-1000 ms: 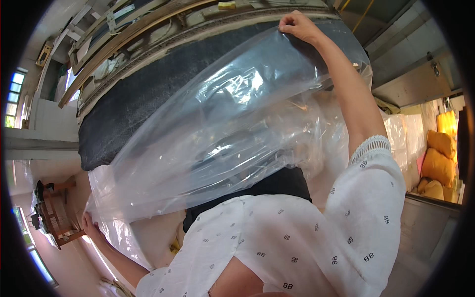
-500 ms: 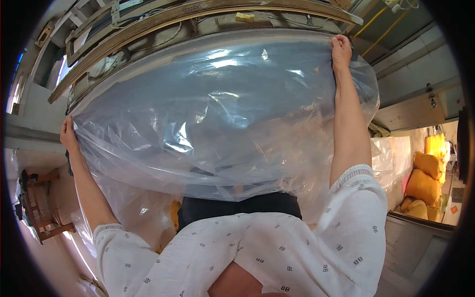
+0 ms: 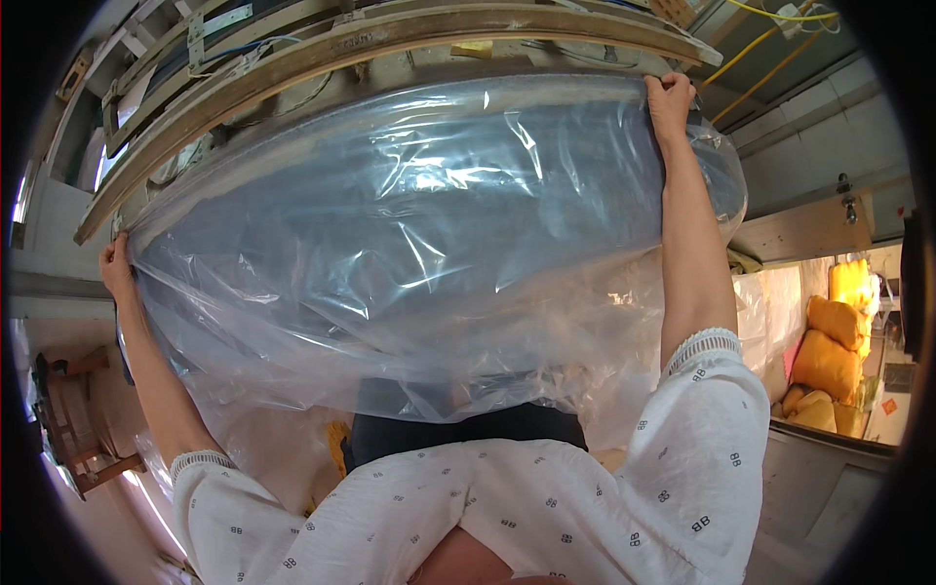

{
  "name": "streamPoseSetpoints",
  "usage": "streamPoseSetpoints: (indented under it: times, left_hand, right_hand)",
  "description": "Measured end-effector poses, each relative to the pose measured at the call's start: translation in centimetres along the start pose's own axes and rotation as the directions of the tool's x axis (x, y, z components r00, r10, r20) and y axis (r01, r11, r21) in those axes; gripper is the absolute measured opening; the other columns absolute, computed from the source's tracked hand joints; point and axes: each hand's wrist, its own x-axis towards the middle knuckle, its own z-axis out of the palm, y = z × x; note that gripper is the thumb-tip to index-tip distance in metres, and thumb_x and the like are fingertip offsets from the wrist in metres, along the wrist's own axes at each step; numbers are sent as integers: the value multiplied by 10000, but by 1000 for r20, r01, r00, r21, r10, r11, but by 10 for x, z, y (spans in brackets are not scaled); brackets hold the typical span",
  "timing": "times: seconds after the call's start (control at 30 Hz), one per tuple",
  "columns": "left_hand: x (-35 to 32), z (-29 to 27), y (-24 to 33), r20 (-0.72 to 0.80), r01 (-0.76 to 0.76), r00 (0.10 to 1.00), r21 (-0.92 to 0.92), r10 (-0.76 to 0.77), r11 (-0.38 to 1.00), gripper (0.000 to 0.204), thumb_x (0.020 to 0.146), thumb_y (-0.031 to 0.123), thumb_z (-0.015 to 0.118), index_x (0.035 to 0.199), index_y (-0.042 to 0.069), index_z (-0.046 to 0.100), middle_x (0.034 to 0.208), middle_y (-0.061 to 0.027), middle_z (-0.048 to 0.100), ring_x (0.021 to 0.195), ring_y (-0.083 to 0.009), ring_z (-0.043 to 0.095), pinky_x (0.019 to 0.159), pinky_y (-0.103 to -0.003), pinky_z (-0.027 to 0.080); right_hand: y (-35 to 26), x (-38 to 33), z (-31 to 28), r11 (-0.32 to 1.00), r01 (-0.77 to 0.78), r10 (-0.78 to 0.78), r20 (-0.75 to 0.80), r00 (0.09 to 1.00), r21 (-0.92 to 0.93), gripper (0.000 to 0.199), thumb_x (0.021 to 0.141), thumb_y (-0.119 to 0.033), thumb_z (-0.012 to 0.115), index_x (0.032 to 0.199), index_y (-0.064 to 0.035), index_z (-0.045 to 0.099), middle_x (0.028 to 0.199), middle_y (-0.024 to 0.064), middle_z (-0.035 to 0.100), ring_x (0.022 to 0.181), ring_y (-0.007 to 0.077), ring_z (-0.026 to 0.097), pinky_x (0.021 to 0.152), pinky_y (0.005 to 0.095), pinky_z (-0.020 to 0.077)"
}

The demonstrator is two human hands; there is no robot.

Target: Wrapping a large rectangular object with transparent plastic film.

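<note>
Both arms reached out wide, and clear film [image 3: 434, 180] spanned the space between the hands. The left hand [image 3: 115, 268] had its grip closed on the film at its far left end, fingers pinched together. The right hand [image 3: 671, 102] gripped the film's far edge too, and some of the film bulged out to the right of that wrist. A dark sheet [image 3: 322, 224] showed through the film, under it. The near part of the film hung in shiny creases in front of the person's black garment [image 3: 478, 429]. Past the far edge ran a wooden beam [image 3: 390, 34], with a yellow block [image 3: 472, 49] near it. Yellow bundles [image 3: 834, 336] lay stacked at the right.
</note>
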Motion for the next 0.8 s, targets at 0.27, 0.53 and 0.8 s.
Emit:
streamPoseSetpoints:
  times: [0.27,0.53,0.8]
  left_hand:
    - [-16,-2,7,44,37,999,-420,-21,907,304,775,275,666,934,32,577,796,-17,564,640,-85,473,548,-200,367]
    - [-3,-6,-13,111,98,993,-619,-37,779,313,817,257,628,1011,20,564,803,-25,560,605,-85,453,513,-205,364]
    - [-2,-114,14,209,-209,949,-152,238,966,402,830,362,620,1028,13,593,921,-28,580,827,-116,515,716,-225,403]
  right_hand:
    - [-3,3,-12,984,-164,168,-61,984,66,393,735,-322,624,864,16,470,1005,194,414,968,305,409,900,339,316]
    - [16,16,-9,974,-181,191,-63,980,137,438,833,-383,518,920,46,543,1022,237,482,1014,339,413,915,388,305]
    - [-63,-34,-28,969,110,-58,-229,972,221,293,849,-280,526,846,10,493,822,134,526,734,269,518,701,364,424]
